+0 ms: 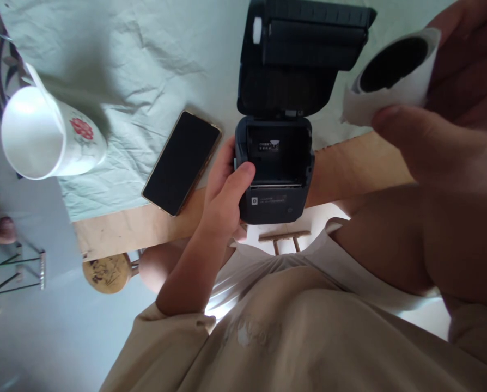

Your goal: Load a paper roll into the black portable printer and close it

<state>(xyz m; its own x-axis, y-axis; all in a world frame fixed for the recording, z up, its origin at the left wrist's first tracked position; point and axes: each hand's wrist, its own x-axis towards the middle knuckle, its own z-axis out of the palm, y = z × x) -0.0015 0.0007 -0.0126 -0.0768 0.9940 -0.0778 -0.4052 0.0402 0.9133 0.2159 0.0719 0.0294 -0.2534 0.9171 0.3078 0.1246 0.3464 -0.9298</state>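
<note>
Currently, the open label printer (274,204) is clasped by the curled left hand (224,197); if the half-curled right hand (458,144) is loosened, its paper roll (409,91) could be dropped.

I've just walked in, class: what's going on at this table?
A person's left hand holds a dark, printer-like device with its lid swung open. The right hand holds a white roll apart from the device. On the left are a phone and a white cup with a red flower.
</note>
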